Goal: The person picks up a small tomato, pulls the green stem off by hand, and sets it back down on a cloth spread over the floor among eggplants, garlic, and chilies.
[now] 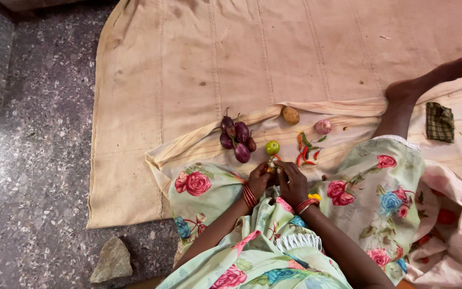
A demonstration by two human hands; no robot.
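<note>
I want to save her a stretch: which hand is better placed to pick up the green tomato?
Probably the left hand. The green tomato lies just above it, beside the small eggplants, while the right hand sits nearer the chillies. Both hands are together on a small item, so the margin is slight.

- Small yellowish thing between left hand and right hand: mostly covered by fingers; kind not determinable.
- Both forearms cut off by bottom edge.
- Flowered dress hides the lap and legs.
- Red and green chillies: too small to count.
- Pink cloth runs off right edge.
- Grip closure: unclear.
</note>
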